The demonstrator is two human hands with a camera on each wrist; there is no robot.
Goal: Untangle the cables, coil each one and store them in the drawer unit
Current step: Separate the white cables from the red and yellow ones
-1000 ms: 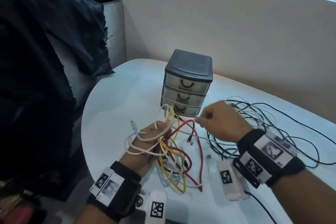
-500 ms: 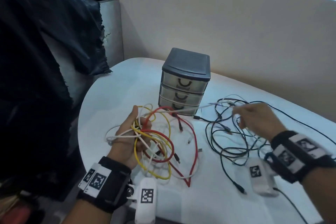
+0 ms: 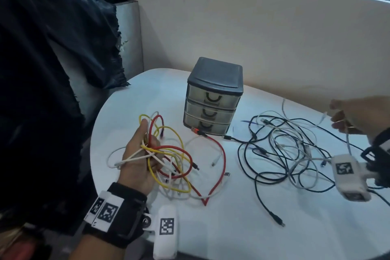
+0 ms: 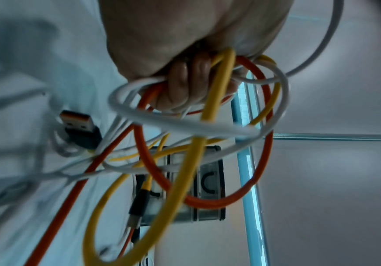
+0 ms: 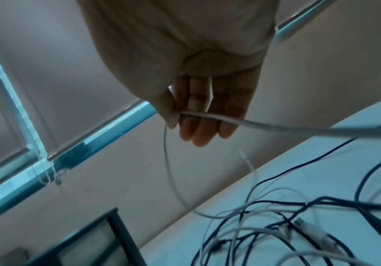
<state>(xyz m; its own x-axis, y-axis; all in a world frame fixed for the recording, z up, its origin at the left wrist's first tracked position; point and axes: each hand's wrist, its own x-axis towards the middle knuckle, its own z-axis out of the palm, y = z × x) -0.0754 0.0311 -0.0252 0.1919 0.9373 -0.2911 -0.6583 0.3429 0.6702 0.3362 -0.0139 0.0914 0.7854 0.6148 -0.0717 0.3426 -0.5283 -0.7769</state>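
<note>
The left hand [image 3: 139, 160] clutches a knot of cables above the white table [image 3: 232, 228] — a yellow cable [image 3: 168, 183], a red cable [image 3: 221, 154] and white cables [image 3: 114, 154] looped through its curled fingers [image 4: 182, 86]; the red one trails down onto the table and ends in an orange-tipped plug just in front of the drawer unit [image 3: 214, 99]. That unit, dark-topped with three translucent drawers and curved black handles, stands upright near the table's far edge, all drawers closed. The right hand [image 3: 356, 116], raised off to the right, pinches a thin white cable [image 5: 253, 124] between thumb and fingers, the cable running down into a loose pile of black and white cables [image 3: 291, 150] lying on the table to the right of the unit. No brand or readable writing shows — only black-and-white square marker tags [image 3: 166, 226] on the wrist bands and wrist-worn cameras.
</note>
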